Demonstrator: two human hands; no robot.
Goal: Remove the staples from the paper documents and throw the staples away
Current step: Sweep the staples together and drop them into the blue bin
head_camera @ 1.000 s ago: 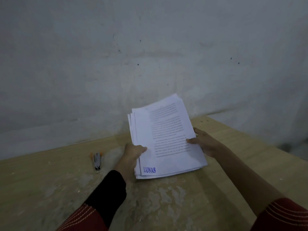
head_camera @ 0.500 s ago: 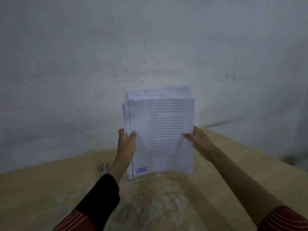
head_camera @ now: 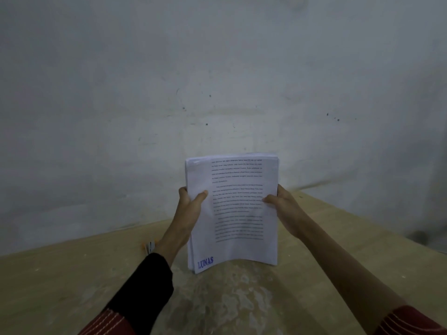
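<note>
Left fingers (head_camera: 202,195): thumb pressed flat on the printed face, the other fingers curled behind the left edge, clamping it. Right fingers (head_camera: 268,199): thumb on the face near the right edge, the rest hidden behind the sheets, also holding.

Left hand (head_camera: 189,211) and right hand (head_camera: 285,209) grip the paper stack (head_camera: 232,221) at about mid-height, one on each long edge, in the centre of the frame.

Against half a second ago: the stack sits lower in the frame. Its top edges, fanned and uneven then, now line up nearly flush. Both hands keep about the same places. A second ago the stack leaned back at a slant with its lower edge at the table (head_camera: 72,286).

Orientation: long axis runs up-down in the frame, near upright. Printed face towards the camera, text lines level. Blue LUNAS stamp (head_camera: 205,262) at the lower left corner. Bottom edge bows a little; it is close over the table, contact cannot be told.

Staple remover (head_camera: 149,247), orange and metal, lies on the table just left of the left wrist, partly hidden by it. Black sleeve (head_camera: 145,286) covers the left forearm. Grey wall (head_camera: 217,68) fills the upper frame.
</note>
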